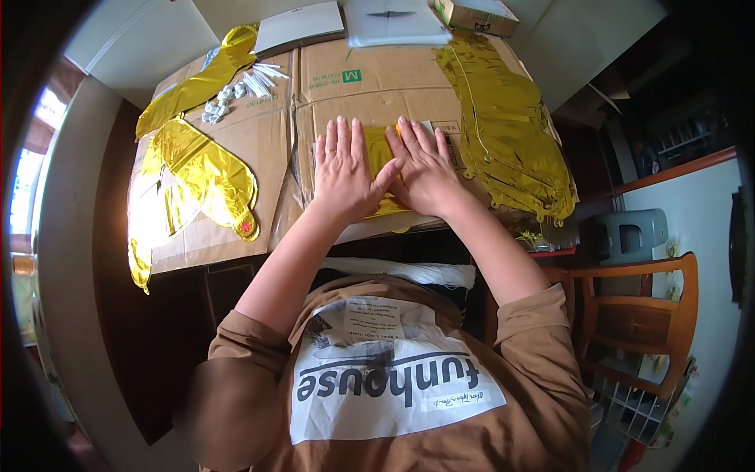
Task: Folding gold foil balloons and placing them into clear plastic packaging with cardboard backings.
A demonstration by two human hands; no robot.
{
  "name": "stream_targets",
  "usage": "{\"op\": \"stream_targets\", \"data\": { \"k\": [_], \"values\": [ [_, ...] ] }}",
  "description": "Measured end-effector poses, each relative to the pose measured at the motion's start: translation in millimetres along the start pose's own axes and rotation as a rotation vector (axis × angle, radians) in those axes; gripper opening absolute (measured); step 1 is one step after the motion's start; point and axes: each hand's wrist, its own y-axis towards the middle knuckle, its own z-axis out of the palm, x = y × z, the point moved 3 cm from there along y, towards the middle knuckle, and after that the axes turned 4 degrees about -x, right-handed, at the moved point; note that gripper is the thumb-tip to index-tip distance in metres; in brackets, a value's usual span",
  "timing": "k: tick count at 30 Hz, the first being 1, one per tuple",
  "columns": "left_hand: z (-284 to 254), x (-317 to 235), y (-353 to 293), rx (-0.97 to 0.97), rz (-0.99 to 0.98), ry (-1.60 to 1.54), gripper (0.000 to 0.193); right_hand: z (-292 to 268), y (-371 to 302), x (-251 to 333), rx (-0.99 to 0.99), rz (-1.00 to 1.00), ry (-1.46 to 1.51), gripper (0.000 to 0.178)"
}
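Note:
Both my hands lie flat, side by side, on a folded piece of gold foil [378,141] near the front edge of a cardboard-covered table. My left hand [346,171] has its fingers stretched out, pointing away from me. Angled a little inward, my right hand [427,171] also has its fingers extended, and the left thumb meets it. Neither hand grips anything. The foil shows between the hands and below them; most of it is hidden under the palms. A pale sheet edge peeks out by the right fingertips.
Flat gold foil balloons [503,118] are layered at the right; another foil balloon [197,165] lies at the left, overhanging the front edge. White straws [263,77] and small silvery bundles [222,104] sit far left. Clear plastic bags [393,25] lie at the back. A wooden chair [683,315] stands right.

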Motion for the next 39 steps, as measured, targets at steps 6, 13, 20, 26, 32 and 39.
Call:
{"op": "stream_targets", "data": {
  "k": [6,13,20,26,32,39],
  "values": [
    [17.7,9.3,-3.9,-0.013,-0.002,0.039,0.097,-4.2,0.9,-6.4,-0.028,0.008,0.141,0.079],
    [20.1,6.2,-5.1,0.023,-0.009,0.087,0.098,-36.4,-11.3,-62.9,-0.407,0.175,0.797,0.040],
    [20.0,7.0,-5.5,0.025,-0.019,0.067,0.099,-58.5,-116.8,-38.5,0.201,0.705,0.756,0.039],
    [19.1,7.1,-4.0,0.029,-0.032,0.054,0.098,-29.6,-127.0,-25.0,-0.054,0.861,1.194,0.046],
    [18.1,6.5,-2.7,0.045,-0.048,0.039,0.098,-36.5,-117.5,-18.4,-0.287,0.818,0.956,0.032],
    [18.8,9.1,-3.6,0.041,-0.045,0.010,0.103,-43.9,-100.2,-23.3,-0.016,0.832,1.147,0.027]
  ]
}}
